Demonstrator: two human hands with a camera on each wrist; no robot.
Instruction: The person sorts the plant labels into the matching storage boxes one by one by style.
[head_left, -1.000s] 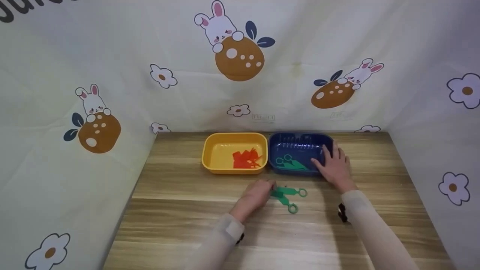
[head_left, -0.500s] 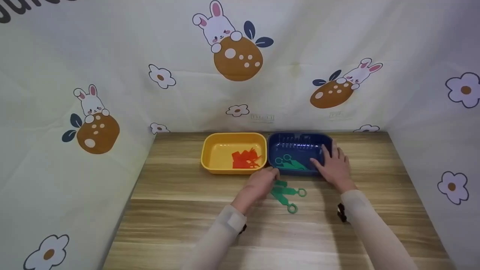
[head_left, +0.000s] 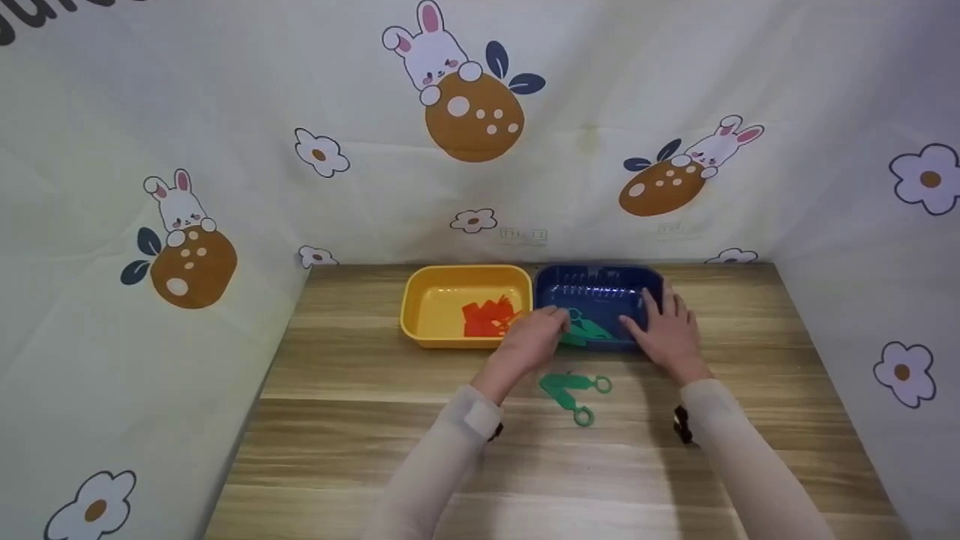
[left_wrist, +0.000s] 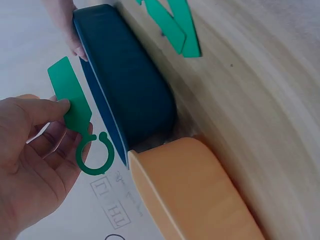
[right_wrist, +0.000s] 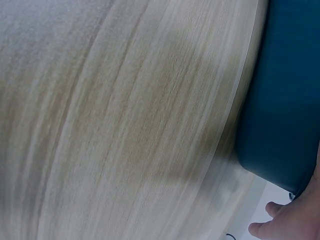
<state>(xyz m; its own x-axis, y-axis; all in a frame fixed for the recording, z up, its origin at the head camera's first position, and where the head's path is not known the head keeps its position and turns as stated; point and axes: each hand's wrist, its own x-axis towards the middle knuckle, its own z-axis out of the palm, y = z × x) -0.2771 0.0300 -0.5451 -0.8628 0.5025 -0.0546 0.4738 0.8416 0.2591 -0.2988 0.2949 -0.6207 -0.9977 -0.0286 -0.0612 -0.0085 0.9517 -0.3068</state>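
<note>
My left hand (head_left: 534, 337) is above the left front corner of the dark blue bin (head_left: 649, 281). Its thumb and fingers pinch a green plastic tag (left_wrist: 75, 95) with an open ring at its lower end in the left wrist view. Several green ring tags (head_left: 589, 328) lie inside the blue bin, partly hidden by the left hand in the head view. My right hand (head_left: 671, 337) rests on the bin's right rim, fingers spread and fairly straight. Two more green tags (head_left: 570, 384) lie crossed on the table in front of the bin.
A yellow bin (head_left: 420, 330) stands against the blue bin's left side, with red-orange pieces (head_left: 487, 316) in its right part. Behind both bins, the printed cloth backdrop (head_left: 360, 217) meets the back edge of the wooden table (head_left: 352, 420).
My left hand has lifted one green tag off the tags on the table and carried it up and slightly right to the blue bin. The right hand stays on the rim.
</note>
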